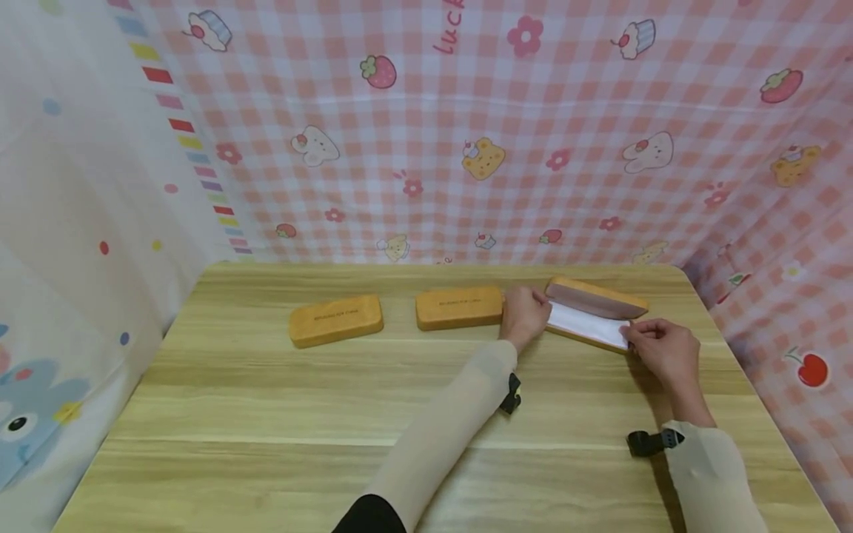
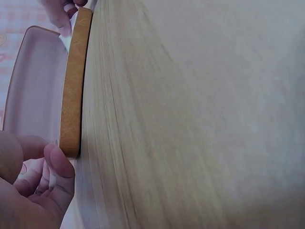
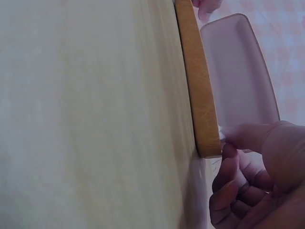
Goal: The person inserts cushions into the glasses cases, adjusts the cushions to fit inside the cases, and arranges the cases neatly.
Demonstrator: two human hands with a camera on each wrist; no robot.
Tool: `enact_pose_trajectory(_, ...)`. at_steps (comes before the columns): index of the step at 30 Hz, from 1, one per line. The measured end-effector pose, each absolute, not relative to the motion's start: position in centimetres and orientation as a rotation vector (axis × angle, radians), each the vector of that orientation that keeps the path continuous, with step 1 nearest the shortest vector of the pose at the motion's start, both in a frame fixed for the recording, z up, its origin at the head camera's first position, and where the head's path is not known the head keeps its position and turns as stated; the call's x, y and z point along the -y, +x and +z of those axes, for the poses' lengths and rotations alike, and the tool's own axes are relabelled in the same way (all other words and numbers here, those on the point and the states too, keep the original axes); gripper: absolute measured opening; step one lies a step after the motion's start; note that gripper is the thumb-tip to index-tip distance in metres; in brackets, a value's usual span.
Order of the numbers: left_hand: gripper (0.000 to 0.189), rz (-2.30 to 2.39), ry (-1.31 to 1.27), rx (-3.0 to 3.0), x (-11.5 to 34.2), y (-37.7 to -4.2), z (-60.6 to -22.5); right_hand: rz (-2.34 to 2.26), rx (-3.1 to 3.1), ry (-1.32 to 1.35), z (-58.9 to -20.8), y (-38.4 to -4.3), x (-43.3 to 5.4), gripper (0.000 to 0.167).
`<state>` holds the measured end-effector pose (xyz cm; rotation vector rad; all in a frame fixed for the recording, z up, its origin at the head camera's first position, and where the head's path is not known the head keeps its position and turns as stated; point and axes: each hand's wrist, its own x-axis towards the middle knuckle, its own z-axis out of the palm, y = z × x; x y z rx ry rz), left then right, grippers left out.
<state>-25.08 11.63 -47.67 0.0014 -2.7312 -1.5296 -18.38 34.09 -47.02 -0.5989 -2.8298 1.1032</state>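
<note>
An eyeglass case (image 1: 586,340) in tan leather stands open at the table's right, its lid (image 1: 596,298) tipped back to show a greyish-mauve lining. Flat inside lies a white cloth (image 1: 586,323). My left hand (image 1: 525,314) pinches the cloth at the case's left end, thumb and forefinger right at the rim; the fingertips partly hide that corner. At the opposite end my right hand (image 1: 666,354) pinches the cloth's other corner between thumb and forefinger, with a bit of white (image 3: 221,133) showing at the tips. The remaining right fingers are curled below the rim.
Two closed tan cases lie in line to the left: a middle case (image 1: 460,307) close beside my left hand, and a left case (image 1: 336,320) farther off. The wooden table (image 1: 333,429) ends at a checked pink curtain (image 1: 426,148) behind the cases.
</note>
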Motion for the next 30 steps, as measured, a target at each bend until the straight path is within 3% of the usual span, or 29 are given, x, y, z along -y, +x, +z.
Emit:
enact_pose_trajectory(15, 0.017, -1.718, 0.006, 2.741, -10.7, -24.4, -46.1, 1.141, 3.011, -0.377, -45.5, -17.7, -35.5, 0.059)
enact_pose_trajectory(30, 0.065, -1.903, 0.021, 2.767, -10.5, -24.1, -45.2, 1.626, 3.026, -0.349, -43.2, -18.3, -36.3, 0.103)
